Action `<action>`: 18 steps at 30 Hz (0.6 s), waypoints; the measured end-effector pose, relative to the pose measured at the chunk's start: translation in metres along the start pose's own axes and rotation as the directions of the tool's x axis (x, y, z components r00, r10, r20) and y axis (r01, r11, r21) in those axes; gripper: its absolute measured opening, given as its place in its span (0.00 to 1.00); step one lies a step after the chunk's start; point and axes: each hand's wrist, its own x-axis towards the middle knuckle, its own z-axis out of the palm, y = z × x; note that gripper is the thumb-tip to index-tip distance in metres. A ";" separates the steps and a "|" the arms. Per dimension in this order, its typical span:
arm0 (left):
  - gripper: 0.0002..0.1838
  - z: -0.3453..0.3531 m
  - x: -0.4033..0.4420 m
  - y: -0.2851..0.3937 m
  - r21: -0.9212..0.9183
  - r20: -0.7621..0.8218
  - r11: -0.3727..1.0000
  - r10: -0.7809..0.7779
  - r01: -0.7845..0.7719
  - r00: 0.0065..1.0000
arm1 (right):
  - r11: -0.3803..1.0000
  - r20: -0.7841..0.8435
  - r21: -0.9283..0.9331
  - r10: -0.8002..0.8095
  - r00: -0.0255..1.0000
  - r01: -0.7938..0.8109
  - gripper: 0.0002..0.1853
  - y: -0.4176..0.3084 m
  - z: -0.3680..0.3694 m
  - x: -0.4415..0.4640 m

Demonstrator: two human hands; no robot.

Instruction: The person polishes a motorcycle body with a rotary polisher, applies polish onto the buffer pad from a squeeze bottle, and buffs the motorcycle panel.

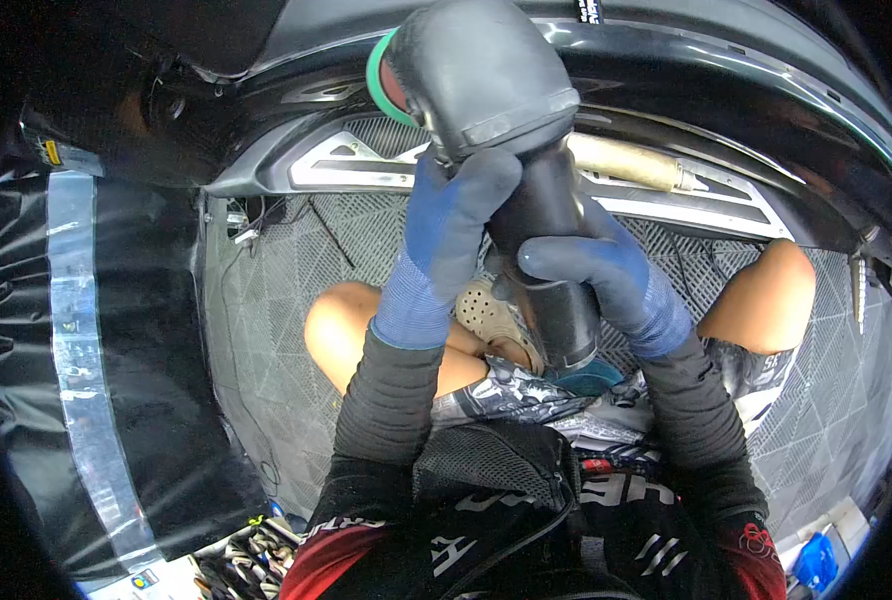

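Note:
Both my hands, in blue gloves with grey-coated palms, hold a black handheld polisher [536,200] upright before me. Its bulky rounded head is at the top, and a round pad [386,80] with a green rim and reddish face points left. My left hand [456,200] is closed just below the head. Lower down, my right hand [606,265] wraps the body with the thumb across its front. The far side of the tool and some of my fingers are hidden behind it.
A glossy black car body panel [706,85] curves across the back. Along it run a silver-trimmed sill plate [336,165] and a beige cylinder [631,162]. My bent knees flank the tool above a grey grid floor mat [276,350]. Black sheeting [176,350] covers the left side.

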 end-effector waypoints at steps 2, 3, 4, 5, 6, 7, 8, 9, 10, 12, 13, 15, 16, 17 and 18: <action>0.45 -0.001 -0.001 0.002 0.134 -0.003 0.990 0.052 -0.051 0.999 | 0.999 0.006 -0.008 -0.041 0.999 0.041 0.36 0.003 -0.001 0.004; 0.48 0.000 -0.001 0.002 0.173 0.008 0.983 0.069 -0.069 0.998 | 0.997 0.014 -0.021 -0.080 0.997 0.080 0.35 0.004 -0.002 0.005; 0.51 0.000 -0.001 0.003 0.212 0.018 0.973 0.085 -0.087 0.996 | 0.996 0.009 -0.015 -0.084 0.996 0.084 0.35 0.004 -0.003 0.005; 0.54 0.001 -0.001 0.003 0.250 0.029 0.963 0.101 -0.105 0.994 | 0.998 0.016 0.002 -0.061 0.998 0.061 0.36 0.003 -0.003 0.004; 0.55 0.004 -0.002 0.004 0.252 0.014 0.961 0.111 -0.111 0.994 | 0.999 0.025 0.018 -0.040 0.999 0.039 0.38 0.003 -0.004 0.003; 0.55 0.005 -0.001 0.003 0.254 0.008 0.961 0.112 -0.111 0.994 | 0.999 0.021 0.024 -0.044 0.999 0.043 0.38 0.004 -0.005 0.003; 0.55 0.007 0.000 0.003 0.257 0.003 0.960 0.114 -0.111 0.993 | 0.999 0.018 0.026 -0.043 0.999 0.043 0.38 0.005 -0.007 0.003; 0.55 0.006 0.002 0.001 0.264 0.033 0.957 0.118 -0.123 0.992 | 0.999 0.017 0.027 -0.043 0.999 0.042 0.38 0.007 -0.007 0.003; 0.55 0.009 0.002 0.001 0.269 0.049 0.955 0.119 -0.128 0.992 | 0.998 0.015 0.032 -0.045 0.999 0.045 0.38 0.006 -0.009 0.002; 0.56 0.023 0.001 0.001 0.272 -0.010 0.954 0.135 -0.127 0.991 | 0.995 0.028 0.086 -0.046 0.999 0.043 0.41 0.006 -0.011 0.000; 0.57 0.029 0.001 0.001 0.270 -0.085 0.955 0.150 -0.122 0.985 | 0.995 0.027 0.090 -0.048 0.998 0.046 0.41 0.007 -0.012 0.000; 0.57 0.022 0.007 0.001 0.277 0.010 0.955 0.111 -0.109 0.994 | 0.988 0.013 0.131 -0.080 0.997 0.078 0.46 0.012 -0.016 0.000; 0.57 0.021 0.009 0.002 0.281 0.102 0.955 0.072 -0.098 0.992 | 0.987 0.010 0.136 -0.083 0.997 0.081 0.46 0.010 -0.015 -0.002; 0.57 0.023 0.009 0.001 0.284 0.105 0.954 0.067 -0.094 0.992 | 0.988 -0.010 0.099 -0.115 0.993 0.116 0.40 0.007 -0.014 -0.005; 0.57 0.029 0.009 0.004 0.269 0.120 0.959 0.062 -0.092 0.991 | 0.987 -0.022 0.084 -0.133 0.991 0.134 0.38 0.006 -0.014 -0.006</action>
